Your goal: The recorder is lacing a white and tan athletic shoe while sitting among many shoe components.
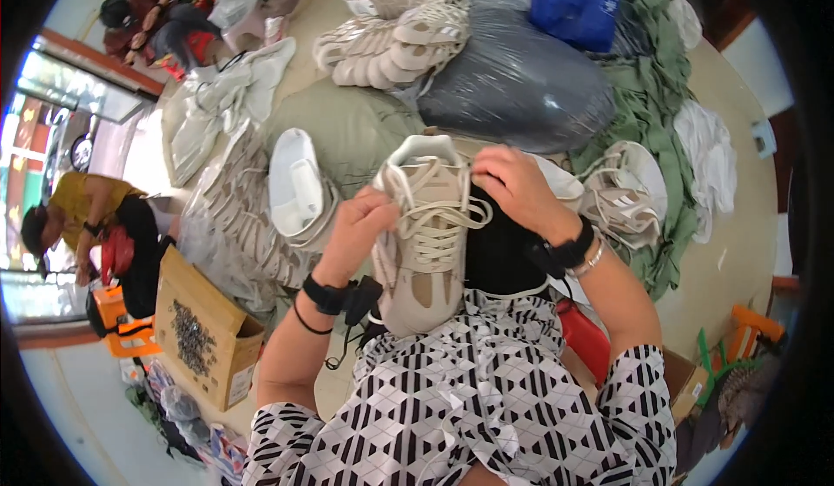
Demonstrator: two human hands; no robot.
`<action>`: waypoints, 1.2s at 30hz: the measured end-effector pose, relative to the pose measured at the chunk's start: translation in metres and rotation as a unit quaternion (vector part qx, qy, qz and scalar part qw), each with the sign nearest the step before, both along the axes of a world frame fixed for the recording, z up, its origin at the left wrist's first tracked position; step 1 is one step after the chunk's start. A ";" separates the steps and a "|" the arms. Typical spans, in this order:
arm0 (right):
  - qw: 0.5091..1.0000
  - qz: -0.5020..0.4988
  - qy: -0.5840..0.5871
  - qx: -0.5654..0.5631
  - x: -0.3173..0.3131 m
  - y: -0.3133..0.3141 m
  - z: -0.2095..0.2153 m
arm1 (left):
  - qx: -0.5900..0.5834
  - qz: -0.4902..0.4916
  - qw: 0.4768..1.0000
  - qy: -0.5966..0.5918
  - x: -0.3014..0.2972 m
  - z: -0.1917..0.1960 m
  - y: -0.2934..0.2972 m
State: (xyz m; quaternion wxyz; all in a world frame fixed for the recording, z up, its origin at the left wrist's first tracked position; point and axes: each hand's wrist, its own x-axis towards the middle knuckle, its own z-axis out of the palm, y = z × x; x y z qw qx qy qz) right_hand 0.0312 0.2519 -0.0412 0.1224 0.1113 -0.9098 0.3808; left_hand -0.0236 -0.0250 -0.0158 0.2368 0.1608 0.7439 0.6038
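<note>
A beige and white sneaker (423, 282) rests on my lap, toe toward me, with cream laces (430, 221) crossing its tongue. One loop of lace sticks out on the right side. My left hand (360, 221) is closed at the shoe's left upper edge, by the top eyelets. Against the right side of the collar, my right hand (519, 186) has its fingers pinched together, seemingly on the lace; the fingertips are partly hidden. Under and beside the shoe lies a black cloth (504, 256) on my lap.
Ahead are piled sneakers (395, 30), a dark plastic-wrapped bundle (521, 82) and a blue bag (578, 4). More shoes (300, 186) lie left, and a sneaker (621, 199) right. A cardboard box (204, 330) stands at left. Two people (95, 225) sit farther left.
</note>
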 end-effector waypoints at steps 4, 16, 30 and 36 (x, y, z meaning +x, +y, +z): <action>0.997 0.013 -0.005 0.073 0.018 -0.015 0.000 | -0.023 0.010 0.999 -0.041 -0.004 0.009 0.001; 0.995 0.079 0.039 0.055 0.029 -0.038 0.016 | -0.080 -0.087 0.964 -0.237 -0.086 0.008 -0.007; 0.938 0.071 -0.220 -0.258 0.016 -0.039 0.008 | 0.350 0.114 0.911 -0.183 -0.017 -0.032 -0.071; 0.973 0.052 -0.098 -0.203 -0.017 -0.047 0.005 | 0.358 0.161 0.901 -0.187 -0.023 -0.028 -0.085</action>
